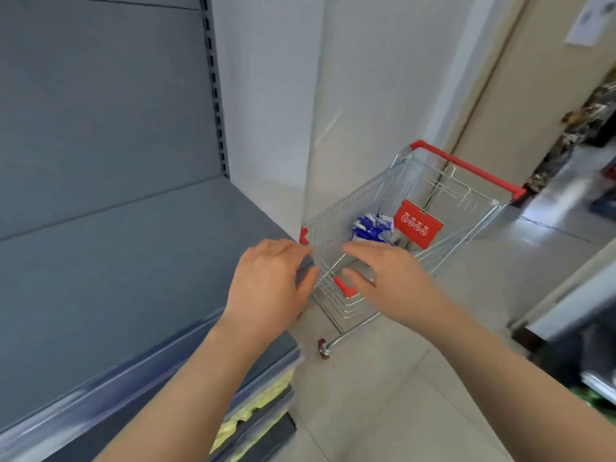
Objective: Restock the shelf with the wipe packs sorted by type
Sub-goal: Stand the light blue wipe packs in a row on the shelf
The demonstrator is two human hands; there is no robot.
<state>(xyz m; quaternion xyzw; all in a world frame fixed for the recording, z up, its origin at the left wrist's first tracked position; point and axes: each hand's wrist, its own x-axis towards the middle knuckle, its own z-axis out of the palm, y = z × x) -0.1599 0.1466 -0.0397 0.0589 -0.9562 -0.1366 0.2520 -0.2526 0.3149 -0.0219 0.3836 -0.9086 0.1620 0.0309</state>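
The shelf [116, 261] is a grey steel board with nothing on it in view, and its front edge runs toward the person; just off its right end stands a small wire cart [346, 208] with a red handle at its far end; the wipe packs [371, 226] lie low in the cart's basket, toward the handle end, just beside a red placard [418, 224] that hangs inside.

I would expect the packs to be light and soft, film pouches that give under the fingers and may slide on one another; best taken across the flat faces with thumb on one side and fingers on the other, not by a crimped end, which could slip or tear.

They look blue and white and glossy, heaped rather than stacked (the blur hides any print, so type and number cannot be read); sorting will need a closer look at each.

The left hand [270, 281] is at the near left corner of the cart's rim, fingers curled about the wire, seemingly gripping it; the right hand [383, 278] hovers over the near rim with thumb and fingers apart, holding nothing that I can see.
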